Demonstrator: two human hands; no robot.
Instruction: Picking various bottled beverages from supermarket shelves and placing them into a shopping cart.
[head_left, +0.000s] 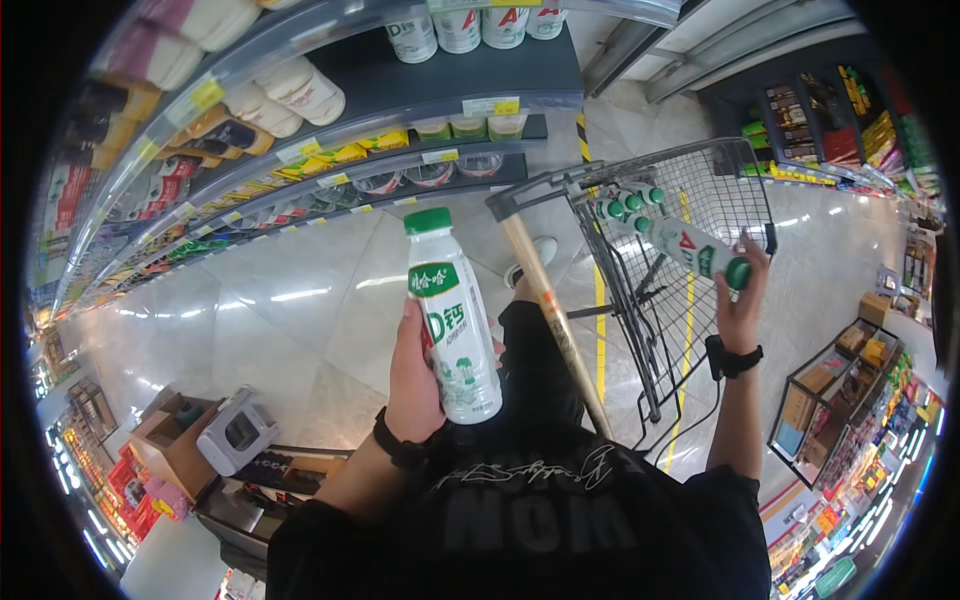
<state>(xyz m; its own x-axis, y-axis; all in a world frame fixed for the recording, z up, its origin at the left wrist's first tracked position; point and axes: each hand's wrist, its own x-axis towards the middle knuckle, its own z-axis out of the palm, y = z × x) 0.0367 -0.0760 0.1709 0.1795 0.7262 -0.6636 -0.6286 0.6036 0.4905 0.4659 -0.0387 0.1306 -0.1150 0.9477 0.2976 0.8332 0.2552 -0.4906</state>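
My left hand (420, 375) is closed around a white plastic drink bottle with a green cap (456, 322), held upright in front of my chest. On the right, my right hand (742, 300) grips a similar bottle (694, 251) near its green cap, tilted over the wire shopping cart (697, 161). Several small green-capped bottles (626, 201) lie in the cart beyond it. Matching white bottles (457, 30) stand on the upper shelf at the top of the view.
A long store shelf (450, 79) with bottles and packs curves along the left and top. A wooden pole (559, 322) leans between my body and the cart. Cardboard boxes (169, 442) lie lower left, a display bin (832, 390) at right. Yellow lines (600, 337) mark the tiled floor.
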